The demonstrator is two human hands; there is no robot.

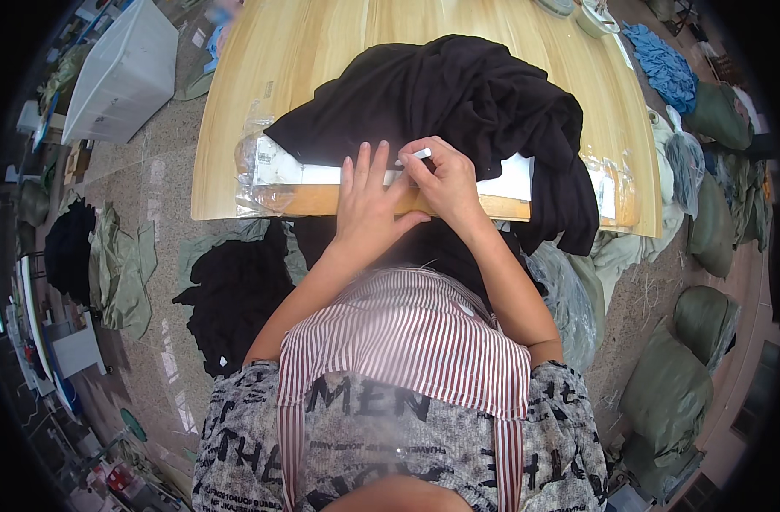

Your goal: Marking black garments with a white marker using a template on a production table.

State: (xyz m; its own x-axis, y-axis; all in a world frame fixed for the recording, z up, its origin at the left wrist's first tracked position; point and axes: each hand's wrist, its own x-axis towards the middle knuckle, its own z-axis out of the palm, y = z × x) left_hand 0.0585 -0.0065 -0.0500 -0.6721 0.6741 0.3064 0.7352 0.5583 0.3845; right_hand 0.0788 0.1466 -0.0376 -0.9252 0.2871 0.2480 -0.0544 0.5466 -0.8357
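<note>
My right hand (448,181) pinches a short white pen-like stick (422,154); whether it is chalk or a pen I cannot tell. Beside it, my left hand (366,192) lies flat with its fingers stretched out, near the tip of the stick. Both hands are at the front edge of a wooden table (262,68). Under them runs a white sheet (274,171) with a light brown strip (309,201) along its near side. A heap of black cloth (441,94) covers much of the sheet just beyond my fingers and hangs over the edge at the right.
Clear plastic wrap (251,162) covers the table's left front corner. A large white bin (121,72) stands on the floor at the left. More black cloth (240,290) lies below the table. Dark green bundles (671,384) and blue cloth (663,64) are at the right.
</note>
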